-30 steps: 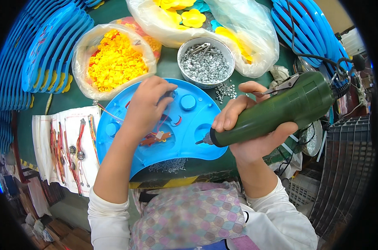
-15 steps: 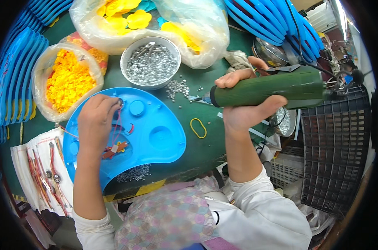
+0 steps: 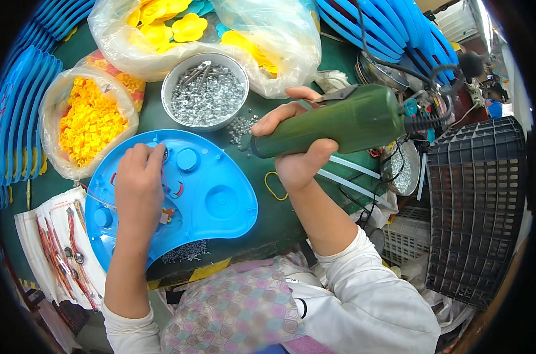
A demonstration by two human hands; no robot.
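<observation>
A blue curved plastic shell (image 3: 225, 177) with round bosses lies on the green table in front of me. Over its left half is my left hand (image 3: 139, 177), fingertips pinched at a small dark round part (image 3: 165, 154) by the far rim. Thin wires and a small brown-orange piece (image 3: 169, 213) show beside that wrist inside the shell. My right hand (image 3: 303, 162) is wrapped round a green electric screwdriver (image 3: 345, 121), held in the air right of the shell. Its tip points left and is too blurred to make out.
Behind the shell are a bowl of silvery small parts (image 3: 204, 112), a bag of yellow pieces (image 3: 94, 127) and a bag of flower shapes (image 3: 191, 28). Wired parts lie on a white cloth (image 3: 58, 248). Blue shells (image 3: 20, 118) stack at left. A black crate (image 3: 477, 206) stands at right.
My right hand has brought the screwdriver leftward, closer to the shell and the loose silvery parts. My left hand stays pinched at the shell's far rim, its wrist slightly shifted.
</observation>
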